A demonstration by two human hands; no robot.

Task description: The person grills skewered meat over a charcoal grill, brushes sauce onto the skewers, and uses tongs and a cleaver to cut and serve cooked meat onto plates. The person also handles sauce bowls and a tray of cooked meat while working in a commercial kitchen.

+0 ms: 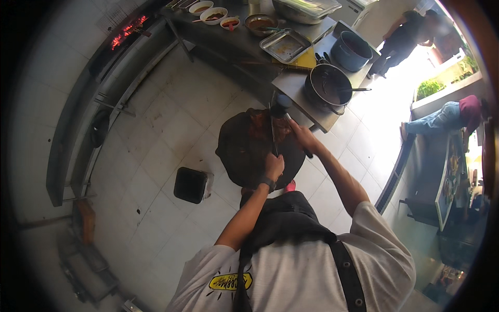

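My left hand grips the handle of a long thin metal tool, perhaps a knife, which points away over a large dark round block. My right hand is closed on the handle of a dark-headed tool, perhaps a mallet or cleaver, whose head is beside the long tool's far end. Reddish-brown meat lies on the far part of the block, on both sides of the long tool. Where the two tools meet is too dark to tell whether they touch.
A steel table holds sauce bowls and a metal tray. Right of it are a blue pot and a black pot. Coals glow far left. A square bin stands on the floor. Two people are at the right.
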